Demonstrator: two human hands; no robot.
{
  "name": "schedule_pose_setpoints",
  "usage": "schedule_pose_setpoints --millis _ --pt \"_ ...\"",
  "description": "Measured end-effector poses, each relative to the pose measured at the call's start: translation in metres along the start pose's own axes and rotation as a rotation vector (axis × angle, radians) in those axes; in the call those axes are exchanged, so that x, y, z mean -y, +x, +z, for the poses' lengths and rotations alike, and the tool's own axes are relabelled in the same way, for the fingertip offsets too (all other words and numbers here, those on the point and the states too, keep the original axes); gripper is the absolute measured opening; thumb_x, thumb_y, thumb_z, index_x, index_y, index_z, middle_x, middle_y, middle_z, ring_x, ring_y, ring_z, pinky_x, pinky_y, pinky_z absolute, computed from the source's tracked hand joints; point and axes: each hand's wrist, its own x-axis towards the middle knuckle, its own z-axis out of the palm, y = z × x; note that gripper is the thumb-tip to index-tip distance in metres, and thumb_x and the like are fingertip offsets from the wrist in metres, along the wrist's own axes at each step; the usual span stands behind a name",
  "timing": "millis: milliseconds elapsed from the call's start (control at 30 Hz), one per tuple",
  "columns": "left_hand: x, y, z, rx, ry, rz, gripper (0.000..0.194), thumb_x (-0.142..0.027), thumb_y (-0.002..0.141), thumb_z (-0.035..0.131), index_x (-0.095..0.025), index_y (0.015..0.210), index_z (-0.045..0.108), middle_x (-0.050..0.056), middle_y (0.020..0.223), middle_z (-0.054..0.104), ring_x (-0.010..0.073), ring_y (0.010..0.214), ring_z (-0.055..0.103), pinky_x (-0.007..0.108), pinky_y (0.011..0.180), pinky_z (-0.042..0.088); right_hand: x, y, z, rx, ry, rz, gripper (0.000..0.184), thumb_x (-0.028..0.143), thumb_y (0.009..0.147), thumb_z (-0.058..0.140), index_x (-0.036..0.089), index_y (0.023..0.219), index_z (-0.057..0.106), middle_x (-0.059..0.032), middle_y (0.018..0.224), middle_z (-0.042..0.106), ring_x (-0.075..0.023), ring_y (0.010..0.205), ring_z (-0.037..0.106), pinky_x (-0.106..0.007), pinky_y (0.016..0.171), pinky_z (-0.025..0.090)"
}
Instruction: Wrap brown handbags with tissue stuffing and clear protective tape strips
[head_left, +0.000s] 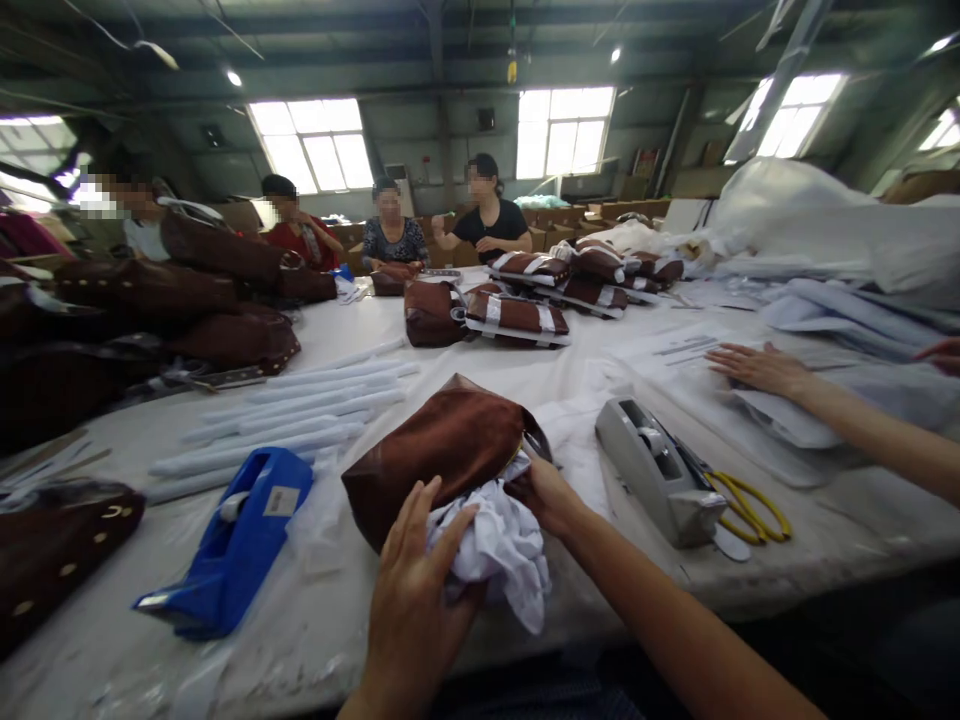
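Observation:
A brown leather handbag (442, 430) lies on its side on the white-covered table in front of me. Crumpled white paper (499, 540) bulges out of its opening, which faces me. My left hand (420, 580) is curved round the left side of this paper, its fingertips reaching the bag's lower face. At the right end of the opening, my right hand (551, 495) grips the bag's edge near the strap; its fingertips are partly hidden by the paper and the rim.
A blue tape dispenser (244, 545) stands left, a grey one (656, 470) right, beside yellow-handled scissors (750, 505). White paper rolls (300, 410) and wrapped brown bags (517, 315) lie beyond. A co-worker's hand (765, 370) rests on plastic sheets at right. Several people sit across the table.

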Motion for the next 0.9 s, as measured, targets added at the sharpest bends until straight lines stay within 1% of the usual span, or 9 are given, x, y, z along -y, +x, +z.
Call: schedule_pose_setpoints --millis 100,167,267,367,467,533,667,733,900 --pt "0.011 -0.003 0.003 -0.104 -0.026 -0.225 0.061 -0.031 0.082 0.070 -0.031 0.140 0.051 0.011 0.145 0.046 0.0344 0.131 0.047 0.054 0.104 0.046 0.017 -0.045 -0.030 0.039 -0.398 -0.210 0.041 0.032 0.089 0.066 0.026 0.130 0.062 -0.0064 0.118 0.069 -0.0188 0.094 0.069 -0.029 0.076 0.059" --pt "0.012 -0.009 0.006 -0.159 -0.077 -0.351 0.067 -0.039 0.082 0.071 -0.029 0.144 0.046 0.012 0.137 0.052 0.0348 0.126 0.050 0.055 0.102 0.047 0.025 -0.077 -0.046 0.229 -0.708 -0.433 0.045 0.031 0.092 0.063 0.030 0.137 0.057 -0.0075 0.129 0.064 -0.0160 0.087 0.069 -0.026 0.075 0.059" --pt "0.003 -0.017 0.010 -0.211 -0.306 -0.512 0.073 -0.044 0.082 0.071 -0.029 0.146 0.041 0.011 0.134 0.054 0.0314 0.123 0.054 0.052 0.102 0.048 0.023 -0.103 -0.045 0.482 -1.046 -0.690 0.075 0.028 0.084 0.074 0.034 0.150 0.040 -0.0097 0.151 0.046 -0.0227 0.108 0.068 -0.031 0.087 0.059" --pt "-0.016 -0.018 0.008 -0.183 -0.748 -0.670 0.071 -0.042 0.087 0.066 -0.031 0.149 0.034 0.009 0.131 0.058 0.0250 0.120 0.060 0.041 0.098 0.053 0.011 -0.095 -0.023 0.497 -1.303 -0.786 0.096 0.024 0.074 0.083 0.033 0.154 0.030 -0.0133 0.159 0.034 -0.0318 0.125 0.059 -0.037 0.089 0.060" --pt "-0.030 -0.012 0.000 -0.084 -1.144 -0.677 0.067 -0.038 0.093 0.059 -0.031 0.152 0.028 0.009 0.138 0.057 0.0234 0.128 0.056 0.037 0.103 0.051 0.005 -0.074 -0.004 0.441 -1.453 -0.806 0.089 0.024 0.075 0.081 0.034 0.152 0.037 -0.0162 0.156 0.037 -0.0304 0.108 0.069 -0.034 0.078 0.062" --pt "-0.027 -0.008 -0.006 -0.076 -1.240 -0.642 0.064 -0.036 0.095 0.055 -0.030 0.152 0.028 0.010 0.138 0.059 0.0231 0.125 0.059 0.038 0.102 0.052 0.007 -0.062 0.000 0.416 -1.481 -0.815 0.078 0.026 0.076 0.079 0.033 0.146 0.046 -0.0157 0.150 0.046 -0.0286 0.096 0.073 -0.035 0.074 0.062" --pt "0.005 -0.007 -0.012 -0.295 -0.896 -0.622 0.029 -0.032 0.095 0.053 -0.022 0.121 0.062 0.007 0.112 0.070 0.0204 0.099 0.069 0.036 0.087 0.059 0.017 -0.052 -0.008 0.416 -1.385 -0.782 0.064 0.024 0.077 0.075 0.031 0.137 0.054 -0.0109 0.140 0.056 -0.0293 0.099 0.071 -0.038 0.079 0.061" --pt "0.019 -0.008 -0.010 -0.250 -0.578 -0.541 0.020 -0.025 0.092 0.056 -0.021 0.107 0.068 0.006 0.107 0.070 0.0206 0.099 0.067 0.037 0.090 0.057 0.021 -0.050 -0.013 0.451 -1.294 -0.773 0.064 0.021 0.078 0.072 0.030 0.138 0.052 -0.0101 0.140 0.055 -0.0290 0.109 0.067 -0.038 0.086 0.059" --pt "0.020 0.003 0.014 -0.044 0.091 -0.384 0.066 -0.008 0.082 0.063 -0.027 0.143 0.048 0.010 0.137 0.055 0.0294 0.127 0.050 0.049 0.104 0.046 0.020 -0.050 -0.014 0.502 -1.136 -0.768 0.061 0.023 0.083 0.065 0.030 0.141 0.048 -0.0095 0.140 0.051 -0.0276 0.120 0.060 -0.039 0.098 0.054"
